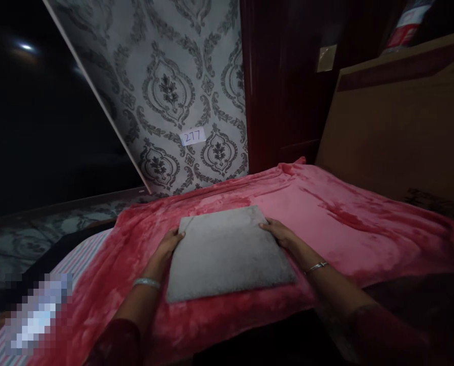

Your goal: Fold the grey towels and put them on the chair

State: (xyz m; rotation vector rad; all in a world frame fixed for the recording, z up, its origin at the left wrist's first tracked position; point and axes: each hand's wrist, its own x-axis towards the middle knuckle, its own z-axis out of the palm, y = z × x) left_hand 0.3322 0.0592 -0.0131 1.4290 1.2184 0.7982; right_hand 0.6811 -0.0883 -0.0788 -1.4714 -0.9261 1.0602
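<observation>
- At lower center of the frame, a gray mat (230,256) over the pink-red blanket (303,218).
- Left of center, left hand (170,242) gripping the mat's left edge.
- Right of center, right hand (280,233) gripping its right edge.

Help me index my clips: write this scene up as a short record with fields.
Left hand: grips the left edge of the gray plush mat, thumb on top; bangle at the wrist
Right hand: grips the mat's right edge near its far corner; thin bracelet at the wrist
Mat: flat, over the pink-and-red blanket; whether it touches is unclear
Left of blanket: striped cloth
Wall: damask wallpaper with a paper label reading 277
Right background: large brown cardboard
</observation>
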